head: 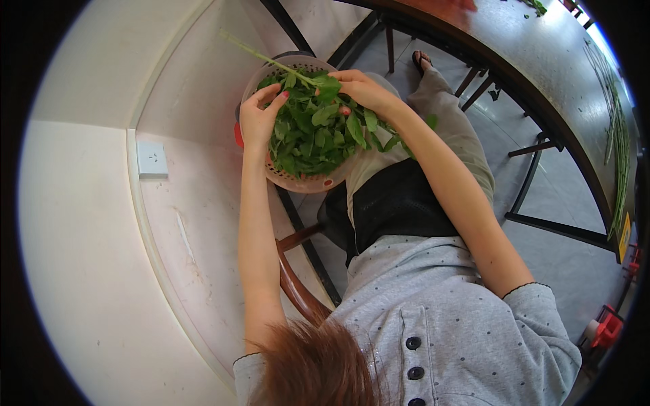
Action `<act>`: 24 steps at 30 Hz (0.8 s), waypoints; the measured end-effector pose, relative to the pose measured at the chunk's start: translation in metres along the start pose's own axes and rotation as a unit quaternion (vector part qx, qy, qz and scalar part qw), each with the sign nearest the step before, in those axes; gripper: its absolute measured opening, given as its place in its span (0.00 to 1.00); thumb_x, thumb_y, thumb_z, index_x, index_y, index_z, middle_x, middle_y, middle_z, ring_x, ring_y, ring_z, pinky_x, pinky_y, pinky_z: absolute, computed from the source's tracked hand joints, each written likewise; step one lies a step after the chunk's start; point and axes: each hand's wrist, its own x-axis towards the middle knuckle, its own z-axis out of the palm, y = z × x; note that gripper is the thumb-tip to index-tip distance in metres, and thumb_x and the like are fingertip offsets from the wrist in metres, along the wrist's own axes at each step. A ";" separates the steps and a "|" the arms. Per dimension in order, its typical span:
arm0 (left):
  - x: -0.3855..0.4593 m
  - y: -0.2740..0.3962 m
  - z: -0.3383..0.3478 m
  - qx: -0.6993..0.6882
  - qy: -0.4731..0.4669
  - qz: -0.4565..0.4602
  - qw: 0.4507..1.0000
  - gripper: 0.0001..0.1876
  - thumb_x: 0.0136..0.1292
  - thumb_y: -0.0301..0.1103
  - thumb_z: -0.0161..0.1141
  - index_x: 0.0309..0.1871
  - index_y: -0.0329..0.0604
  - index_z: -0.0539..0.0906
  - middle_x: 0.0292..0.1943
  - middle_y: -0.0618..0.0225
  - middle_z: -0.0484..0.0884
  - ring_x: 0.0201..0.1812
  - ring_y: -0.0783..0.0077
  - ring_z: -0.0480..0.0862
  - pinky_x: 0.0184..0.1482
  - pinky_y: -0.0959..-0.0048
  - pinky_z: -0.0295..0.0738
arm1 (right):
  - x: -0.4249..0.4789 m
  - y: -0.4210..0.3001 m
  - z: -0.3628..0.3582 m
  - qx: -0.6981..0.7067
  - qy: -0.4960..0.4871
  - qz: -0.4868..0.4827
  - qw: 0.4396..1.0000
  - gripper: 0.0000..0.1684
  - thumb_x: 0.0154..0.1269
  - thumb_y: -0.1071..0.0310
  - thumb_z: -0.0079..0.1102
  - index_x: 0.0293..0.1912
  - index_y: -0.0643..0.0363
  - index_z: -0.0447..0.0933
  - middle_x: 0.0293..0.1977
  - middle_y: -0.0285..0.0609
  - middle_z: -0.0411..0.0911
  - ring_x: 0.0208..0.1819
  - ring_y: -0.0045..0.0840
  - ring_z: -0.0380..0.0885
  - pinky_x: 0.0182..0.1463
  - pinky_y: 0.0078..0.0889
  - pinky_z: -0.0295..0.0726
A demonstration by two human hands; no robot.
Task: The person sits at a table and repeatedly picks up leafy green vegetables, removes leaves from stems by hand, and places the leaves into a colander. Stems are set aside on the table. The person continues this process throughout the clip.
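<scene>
A pale plastic colander (304, 187) with a perforated rim holds a heap of loose green leaves (304, 137). My right hand (363, 91) is over its right side, fingers curled around a leafy stem. The bare, pale green end of a stem (254, 52) points up and left past the rim, while leafy sprigs (370, 124) hang below my right hand. At the heap's left edge is my left hand (258, 114), thumb and forefinger close together at the leaves. Whether a leaf is pinched between them cannot be made out.
A wall with a socket (152, 160) is close on the left. A dark table (508, 48) curves along the right, with bare stems (617, 167) lying on it. Wooden chair legs (469, 89) stand beneath. Red objects (604, 327) are at the far right.
</scene>
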 end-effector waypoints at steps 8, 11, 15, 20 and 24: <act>-0.005 0.018 0.003 -0.214 -0.134 -0.049 0.966 0.12 0.55 0.28 0.57 0.41 0.33 0.76 0.38 0.63 0.79 0.40 0.78 0.76 0.45 0.80 0.68 | -0.003 -0.003 0.016 0.036 -0.037 0.047 0.998 0.14 0.61 0.63 0.43 0.36 0.63 0.71 0.23 0.35 0.71 0.19 0.15 0.67 0.24 0.15 0.68; -0.001 0.021 0.006 -0.184 -0.102 -0.034 0.977 0.11 0.54 0.27 0.57 0.40 0.32 0.77 0.35 0.62 0.79 0.38 0.79 0.77 0.44 0.82 0.69 | 0.008 0.016 0.002 -0.038 -0.008 0.010 0.999 0.14 0.59 0.63 0.47 0.40 0.63 0.71 0.25 0.36 0.73 0.27 0.17 0.70 0.32 0.17 0.70; -0.003 0.014 0.003 -0.137 -0.025 -0.023 0.990 0.10 0.51 0.26 0.59 0.37 0.30 0.78 0.31 0.62 0.80 0.34 0.79 0.78 0.40 0.82 0.70 | 0.006 0.017 0.005 -0.187 0.003 -0.018 0.982 0.18 0.54 0.63 0.56 0.42 0.63 0.71 0.31 0.39 0.75 0.34 0.19 0.71 0.39 0.20 0.68; -0.001 0.009 0.003 -0.093 0.019 -0.018 0.995 0.10 0.50 0.24 0.60 0.35 0.29 0.78 0.28 0.62 0.81 0.30 0.79 0.79 0.37 0.83 0.71 | 0.013 0.029 -0.007 -0.281 0.059 -0.120 0.950 0.19 0.49 0.63 0.60 0.40 0.66 0.72 0.32 0.41 0.75 0.34 0.20 0.71 0.39 0.22 0.68; -0.001 0.003 -0.004 -0.099 -0.003 -0.042 0.994 0.10 0.49 0.24 0.60 0.36 0.30 0.79 0.28 0.62 0.81 0.28 0.79 0.79 0.35 0.84 0.70 | 0.014 0.030 -0.007 -0.265 0.132 -0.159 0.942 0.15 0.46 0.65 0.60 0.33 0.66 0.75 0.29 0.46 0.76 0.32 0.25 0.75 0.35 0.26 0.72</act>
